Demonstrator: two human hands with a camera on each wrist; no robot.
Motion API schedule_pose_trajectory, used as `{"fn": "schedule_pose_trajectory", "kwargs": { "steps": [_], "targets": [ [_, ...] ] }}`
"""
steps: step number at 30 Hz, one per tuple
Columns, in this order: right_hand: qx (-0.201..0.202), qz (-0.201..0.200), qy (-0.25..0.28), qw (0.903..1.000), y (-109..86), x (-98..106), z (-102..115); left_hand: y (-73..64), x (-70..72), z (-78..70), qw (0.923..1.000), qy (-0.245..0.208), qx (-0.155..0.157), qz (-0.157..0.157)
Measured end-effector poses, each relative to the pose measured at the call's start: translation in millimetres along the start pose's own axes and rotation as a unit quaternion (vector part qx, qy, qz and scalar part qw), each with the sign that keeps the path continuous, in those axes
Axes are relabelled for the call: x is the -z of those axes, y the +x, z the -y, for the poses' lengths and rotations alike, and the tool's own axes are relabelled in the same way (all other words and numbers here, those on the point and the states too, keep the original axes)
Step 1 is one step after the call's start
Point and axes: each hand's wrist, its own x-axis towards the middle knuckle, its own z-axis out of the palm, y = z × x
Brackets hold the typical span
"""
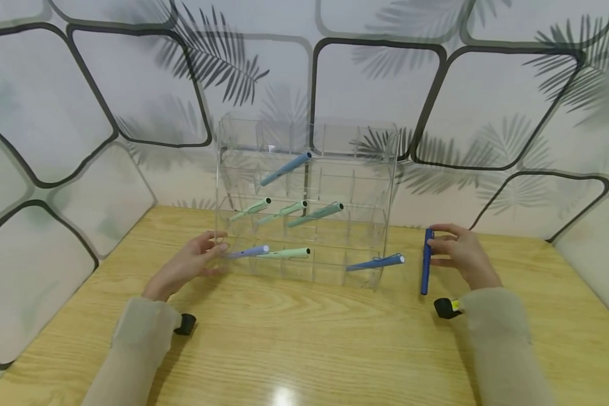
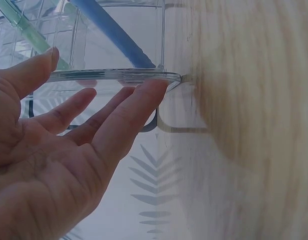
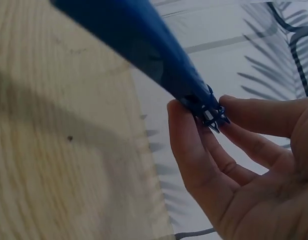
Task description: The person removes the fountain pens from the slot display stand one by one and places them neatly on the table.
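At the left side of a clear acrylic pen rack (image 1: 330,276) is my left hand (image 1: 190,262), its fingers (image 2: 121,117) nearly straight. They touch the rack's side panel (image 2: 108,75) near the bottom. My right hand (image 1: 462,254) pinches a dark blue pen (image 1: 426,268) by its clip end, right of the rack and apart from it. In the right wrist view this pen (image 3: 138,45) slants away from the fingertips. The bottom row holds a lavender pen (image 1: 248,252), a pale green pen (image 1: 289,254) and a blue pen (image 1: 378,263).
Higher in the rack lie green pens, among them a teal one (image 1: 317,215), and a blue pen (image 1: 286,169) on an upper row. The rack stands on a wooden table (image 1: 304,338) before a patterned wall (image 1: 375,84). Black wrist cameras sit below both hands.
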Motion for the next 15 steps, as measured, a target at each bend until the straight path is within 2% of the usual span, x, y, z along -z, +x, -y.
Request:
{"fn": "schedule_pose_trajectory", "kwargs": {
  "steps": [2,6,15],
  "targets": [
    [0.001,0.006,-0.041,0.9992,2.7,-1,-2,-1.2,0.5,0.4,1.0,0.001,-0.001,0.001],
    [-0.003,0.02,-0.08,0.9966,7.0,-4,-4,-2.0,0.7,0.7,1.0,0.002,0.0,0.0],
    [-0.02,0.056,-0.107,0.9925,11.6,-7,-8,-0.6,0.1,-0.7,1.0,-0.007,0.006,-0.002]
  ]
}}
